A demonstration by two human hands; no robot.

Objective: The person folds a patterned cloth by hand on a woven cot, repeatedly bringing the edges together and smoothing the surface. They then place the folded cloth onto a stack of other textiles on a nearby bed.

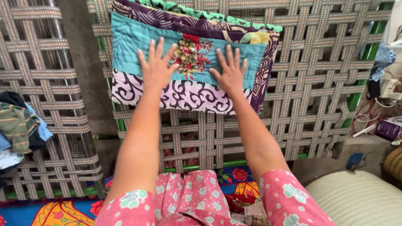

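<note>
A folded patchwork cloth (130,46), teal with a red flower patch and purple and white swirls along its near edge, lies flat on a woven strap cot (310,83) with a green frame. My left hand (157,65) rests flat on the cloth's left half, fingers spread. Pressed flat on the cloth's right half is my right hand (229,71), fingers apart too. Neither hand grips anything. Both arms reach out from pink flowered sleeves at the bottom.
A second woven cot (42,50) stands at the left with a pile of striped and blue clothes (19,127) on it. Cables, a purple box (389,129) and small items sit at the right. A white ribbed object (360,199) is at bottom right.
</note>
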